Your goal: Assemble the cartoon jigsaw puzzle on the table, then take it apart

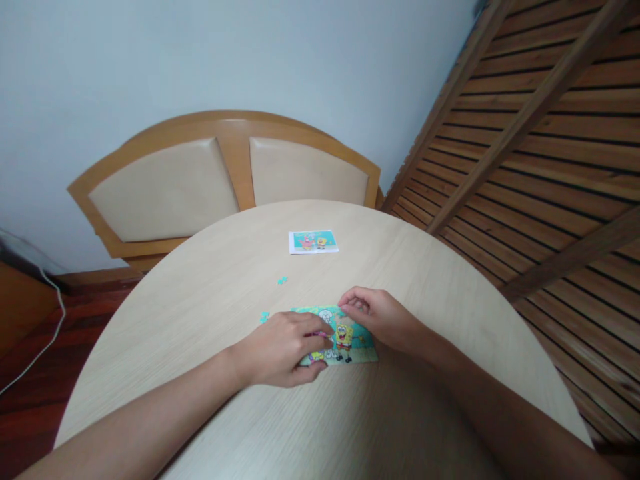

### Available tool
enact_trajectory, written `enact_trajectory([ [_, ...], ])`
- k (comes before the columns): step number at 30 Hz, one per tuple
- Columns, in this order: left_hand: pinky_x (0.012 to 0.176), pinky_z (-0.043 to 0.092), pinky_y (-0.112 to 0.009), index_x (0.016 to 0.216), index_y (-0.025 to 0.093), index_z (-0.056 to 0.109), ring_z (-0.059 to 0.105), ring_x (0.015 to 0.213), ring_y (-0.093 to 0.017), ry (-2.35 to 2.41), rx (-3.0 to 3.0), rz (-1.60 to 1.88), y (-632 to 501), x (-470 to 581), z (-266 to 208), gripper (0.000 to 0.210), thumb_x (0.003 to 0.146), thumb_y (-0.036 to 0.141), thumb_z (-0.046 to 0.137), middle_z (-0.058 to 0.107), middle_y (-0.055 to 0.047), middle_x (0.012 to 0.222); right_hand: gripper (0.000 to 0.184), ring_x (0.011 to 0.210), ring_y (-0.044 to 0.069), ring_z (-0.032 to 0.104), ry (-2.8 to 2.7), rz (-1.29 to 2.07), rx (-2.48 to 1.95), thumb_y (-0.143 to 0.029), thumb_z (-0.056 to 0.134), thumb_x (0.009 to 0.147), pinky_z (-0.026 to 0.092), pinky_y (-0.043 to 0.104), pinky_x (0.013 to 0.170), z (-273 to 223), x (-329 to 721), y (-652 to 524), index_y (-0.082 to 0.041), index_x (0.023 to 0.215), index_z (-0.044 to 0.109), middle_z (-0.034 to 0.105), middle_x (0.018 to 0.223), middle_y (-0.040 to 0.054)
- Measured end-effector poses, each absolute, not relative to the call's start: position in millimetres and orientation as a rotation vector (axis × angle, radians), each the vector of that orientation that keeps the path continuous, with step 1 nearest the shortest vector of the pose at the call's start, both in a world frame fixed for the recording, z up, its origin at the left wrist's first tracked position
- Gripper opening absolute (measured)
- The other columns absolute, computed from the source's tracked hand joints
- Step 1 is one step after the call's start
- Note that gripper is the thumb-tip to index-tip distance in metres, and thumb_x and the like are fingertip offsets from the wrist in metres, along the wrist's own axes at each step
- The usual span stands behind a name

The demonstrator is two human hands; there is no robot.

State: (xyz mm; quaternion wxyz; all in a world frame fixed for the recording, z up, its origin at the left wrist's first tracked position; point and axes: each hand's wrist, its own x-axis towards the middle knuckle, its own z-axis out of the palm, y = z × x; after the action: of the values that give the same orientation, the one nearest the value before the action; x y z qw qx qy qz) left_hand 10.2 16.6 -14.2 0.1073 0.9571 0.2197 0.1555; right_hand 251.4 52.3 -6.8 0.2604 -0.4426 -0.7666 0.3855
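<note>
A jigsaw puzzle with a yellow square cartoon figure lies flat, largely put together, near the middle of the round table. My left hand rests over its left part, fingers spread and lying on the picture, hiding that side. At the upper right edge of the puzzle is my right hand, its fingers curled and thumb pressed against them. Whether a piece is between those fingertips I cannot make out. Two small teal spots of loose puzzle pieces lie apart from it: one piece farther back, another piece beside my left hand.
A printed picture card with similar cartoon figures lies toward the far side of the pale wooden table. A padded bench back stands behind the table. Wooden slats rise at the right, and a white cable hangs at the left.
</note>
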Motion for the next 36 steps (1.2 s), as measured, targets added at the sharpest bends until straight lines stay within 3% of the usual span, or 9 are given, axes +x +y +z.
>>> enact_trajectory([
  [8, 0.094, 0.055, -0.038, 0.111, 0.018, 0.066, 0.066, 0.105, -0.024, 0.662, 2.848, 0.431, 15.7, 9.7, -14.8, 0.025, 0.093, 0.032, 0.056, 0.067, -0.011, 0.119, 0.025, 0.077, 0.018, 0.067, -2.043, 1.123, -1.216, -0.023, 0.060, 0.083, 0.051, 0.028, 0.068, -15.8, 250.4, 54.4, -0.017, 0.101, 0.076, 0.077, 0.087, 0.0041],
  [13, 0.093, 0.055, -0.038, 0.110, 0.018, 0.066, 0.066, 0.104, -0.024, 0.664, 2.847, 0.444, 16.0, 9.9, -14.7, 0.025, 0.093, 0.033, 0.056, 0.067, -0.010, 0.118, 0.028, 0.093, 0.020, 0.068, -2.215, 0.879, -1.168, -0.018, 0.053, 0.086, 0.050, 0.031, 0.083, -9.5, 252.7, 52.9, -0.018, 0.101, 0.076, 0.076, 0.103, 0.0056],
  [18, 0.094, 0.055, -0.039, 0.111, 0.018, 0.066, 0.066, 0.106, -0.025, 0.655, 2.842, 0.440, 16.9, 10.1, -15.7, 0.025, 0.093, 0.032, 0.056, 0.066, -0.011, 0.120, 0.020, 0.080, 0.018, 0.068, -2.162, 0.967, -1.259, -0.026, 0.057, 0.088, 0.051, 0.028, 0.072, -7.9, 252.1, 52.3, -0.017, 0.092, 0.075, 0.076, 0.088, 0.0043],
  [36, 0.096, 0.054, -0.039, 0.111, 0.018, 0.065, 0.065, 0.107, -0.025, 0.658, 2.846, 0.427, 16.6, 10.2, -14.4, 0.025, 0.094, 0.033, 0.055, 0.066, -0.010, 0.121, 0.015, 0.070, 0.017, 0.065, -2.108, 0.968, -1.401, -0.029, 0.067, 0.079, 0.049, 0.026, 0.064, -11.6, 246.4, 53.2, -0.017, 0.080, 0.075, 0.074, 0.075, 0.0033],
])
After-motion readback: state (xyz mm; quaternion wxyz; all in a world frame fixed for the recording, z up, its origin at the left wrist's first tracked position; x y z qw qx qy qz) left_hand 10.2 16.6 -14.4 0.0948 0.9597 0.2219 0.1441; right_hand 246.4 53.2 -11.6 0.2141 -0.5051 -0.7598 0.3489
